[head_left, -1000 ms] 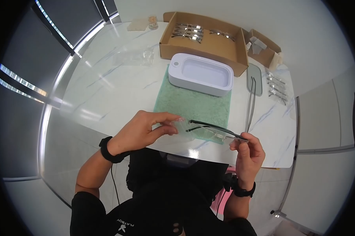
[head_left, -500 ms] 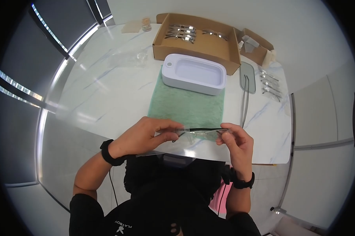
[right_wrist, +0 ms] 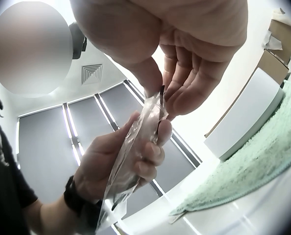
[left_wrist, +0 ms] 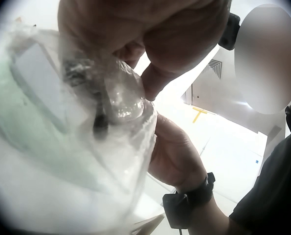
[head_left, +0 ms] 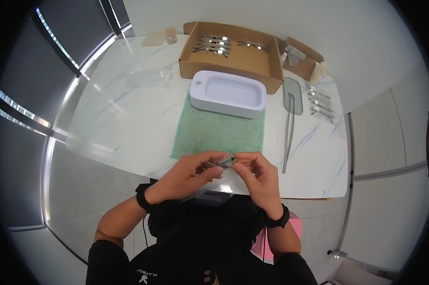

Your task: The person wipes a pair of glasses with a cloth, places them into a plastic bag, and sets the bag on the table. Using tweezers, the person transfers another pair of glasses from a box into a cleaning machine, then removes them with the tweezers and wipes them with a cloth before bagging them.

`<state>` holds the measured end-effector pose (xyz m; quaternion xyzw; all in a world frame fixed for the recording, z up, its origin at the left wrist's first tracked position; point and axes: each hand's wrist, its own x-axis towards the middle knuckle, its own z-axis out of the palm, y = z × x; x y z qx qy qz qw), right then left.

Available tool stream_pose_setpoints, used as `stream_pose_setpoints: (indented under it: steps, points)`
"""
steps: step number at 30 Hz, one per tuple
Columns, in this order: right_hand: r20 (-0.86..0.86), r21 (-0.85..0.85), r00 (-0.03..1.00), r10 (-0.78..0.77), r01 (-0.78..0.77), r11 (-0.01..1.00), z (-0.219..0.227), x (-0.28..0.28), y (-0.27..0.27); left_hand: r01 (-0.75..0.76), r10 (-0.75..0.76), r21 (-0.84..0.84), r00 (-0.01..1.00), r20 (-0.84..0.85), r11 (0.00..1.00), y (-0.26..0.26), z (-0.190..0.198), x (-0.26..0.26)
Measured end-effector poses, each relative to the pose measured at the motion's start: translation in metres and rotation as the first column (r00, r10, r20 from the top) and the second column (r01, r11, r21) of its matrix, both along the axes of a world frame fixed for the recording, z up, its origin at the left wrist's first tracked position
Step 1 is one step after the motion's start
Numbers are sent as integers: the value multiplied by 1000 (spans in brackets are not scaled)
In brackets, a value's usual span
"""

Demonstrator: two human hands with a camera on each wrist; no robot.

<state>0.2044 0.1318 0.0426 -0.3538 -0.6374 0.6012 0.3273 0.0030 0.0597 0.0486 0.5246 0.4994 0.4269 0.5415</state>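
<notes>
Both hands meet at the table's front edge in the head view. My left hand [head_left: 186, 172] grips a clear plastic bag [right_wrist: 117, 183] with a pair of eyeglasses [right_wrist: 161, 104] mostly inside it. A dark end of the glasses shows at the top of the bag in the right wrist view. My right hand [head_left: 260, 179] pinches at that end with thumb and fingers. Through the cloudy plastic in the left wrist view the dark frame looks blurred. The lenses are largely hidden by the fingers. Beyond the hands lies a green towel [head_left: 219, 135].
A pale lavender basin [head_left: 200, 99] stands on the towel's far part. Behind it, a cardboard box [head_left: 226, 70] holds several eyeglasses. Right of the towel lie long tweezers [head_left: 287, 142], partly on a grey-green lid [head_left: 293, 85]. Bagged glasses [head_left: 322, 105] lie farther right, a plastic bag [head_left: 155, 78] left.
The right hand has moved left until it is beside the left hand. The glasses, earlier stretched out between the hands, have slid into the bag.
</notes>
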Motion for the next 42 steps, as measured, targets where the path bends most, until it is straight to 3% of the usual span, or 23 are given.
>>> stream_pose_setpoints:
  steps: [2,4,8,11,13,16,19,20,21,22,23,24,26,28,30,34,37,39,42]
  points:
    - [4,-4,1000,-26,26,1000,1,-3,-2,-13,13,-12,999,32,1000,-2,-4,2]
    - [-43,253,999,-9,20,967,1,-5,-2,-24,26,-25,997,67,999,-4,-6,5]
    - [78,399,997,10,-40,916,-11,-3,0,-36,38,-16,986,163,999,-5,-11,13]
    - [2,259,1000,9,-9,966,-18,1,0,-29,36,-38,979,200,999,-7,-8,15]
    - [-103,-36,985,-140,137,990,-17,8,0,-8,24,-72,977,211,997,-10,-8,15]
    - [-195,-26,963,-186,185,982,-8,16,7,77,-62,-116,990,129,990,-17,-13,9]
    - [-228,-84,948,-222,209,974,-9,27,11,64,-54,-145,996,78,987,-21,-12,10]
    - [-220,-65,943,-249,240,969,-4,31,12,17,-21,-111,999,-33,994,-20,-7,11]
    - [-76,161,975,-207,217,963,4,34,13,-27,17,-68,990,-141,997,-19,-4,12]
    - [83,367,977,-194,151,918,13,37,14,6,-13,-52,991,-131,999,-18,-3,13]
    - [183,540,964,-195,68,839,27,41,14,13,-4,34,965,-261,999,-17,-3,13]
    - [186,550,958,-221,85,831,35,44,16,25,23,120,922,-385,992,-16,-1,15]
    - [465,740,879,-104,-322,590,43,51,18,70,-12,127,912,-411,989,-15,5,22]
    - [477,720,877,-56,-353,598,34,55,17,104,-37,130,898,-439,986,-14,7,29]
    - [582,622,810,79,-505,598,32,56,16,73,8,190,920,-393,979,-11,5,36]
    - [589,638,801,102,-539,550,21,54,16,83,21,228,907,-420,970,-10,-3,38]
    - [584,637,807,94,-527,563,21,57,18,98,23,267,908,-418,959,-12,-5,37]
    - [612,626,788,69,-535,567,29,67,29,22,38,145,917,-397,989,-14,2,36]
    - [573,678,812,-112,-393,621,42,104,77,-113,159,177,949,-274,978,-17,-4,29]
